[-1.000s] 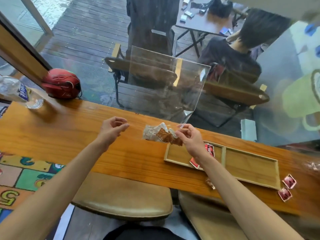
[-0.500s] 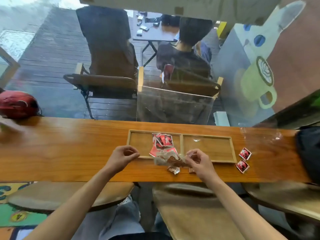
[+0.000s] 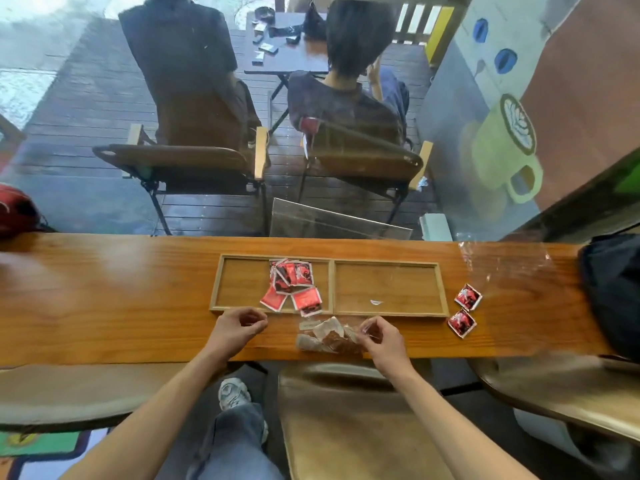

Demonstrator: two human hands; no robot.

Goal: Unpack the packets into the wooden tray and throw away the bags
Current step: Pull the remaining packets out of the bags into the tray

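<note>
A two-compartment wooden tray (image 3: pixel 388 263) lies on the counter. Several red packets (image 3: pixel 292 284) are heaped in its left compartment; the right one holds only a small scrap. A clear bag of brown and white packets (image 3: pixel 327 337) lies on the counter just in front of the tray. My right hand (image 3: pixel 379 339) pinches the bag's right end. My left hand (image 3: pixel 239 329) hovers left of the bag with its fingers curled, holding nothing. Two red packets (image 3: pixel 464 311) lie on the counter right of the tray.
A crumpled clear plastic bag (image 3: pixel 502 261) lies at the counter's far right beside a dark backpack (image 3: pixel 613 289). A red bag (image 3: pixel 15 214) sits at the far left. A glass pane stands behind the counter, with people seated beyond. Stools stand below the counter's front edge.
The view has swung so the tray is centred. My right hand has brought the bag of packets down from the air onto the counter in front of the tray.
</note>
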